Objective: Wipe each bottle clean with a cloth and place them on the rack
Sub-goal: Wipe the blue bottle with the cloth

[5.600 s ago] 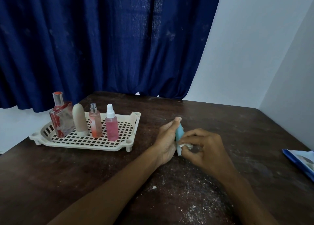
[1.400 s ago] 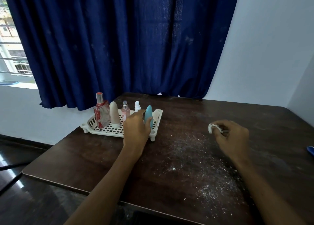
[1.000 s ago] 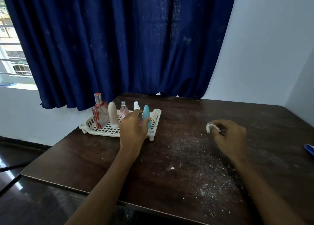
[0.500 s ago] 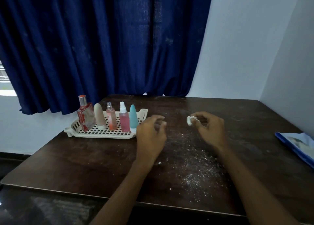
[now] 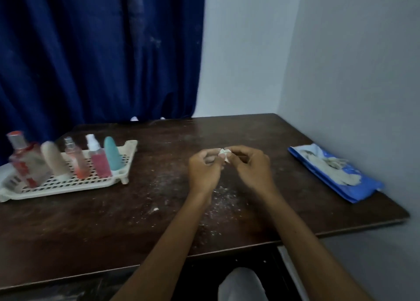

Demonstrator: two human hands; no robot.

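A cream plastic rack [image 5: 68, 183] stands on the left of the dark table. Several bottles stand upright in it: a red square perfume bottle [image 5: 25, 162], a beige rounded one [image 5: 54, 162], an orange spray [image 5: 76, 160], a pink spray [image 5: 97, 158] and a teal rounded bottle [image 5: 112, 154] at the right end. Over the table's middle, my left hand [image 5: 204, 170] and my right hand [image 5: 251, 166] meet, both pinching a small crumpled white cloth [image 5: 224, 154] between their fingertips.
A blue packet [image 5: 336, 174] with greyish contents lies at the table's right edge by the wall. White powder specks [image 5: 218, 200] dust the dark table [image 5: 102, 221] under my hands. A blue curtain hangs behind the rack.
My left hand let go of the teal bottle, which now stands in the rack, and came right to join my right hand on the cloth. The view has swung to the right.
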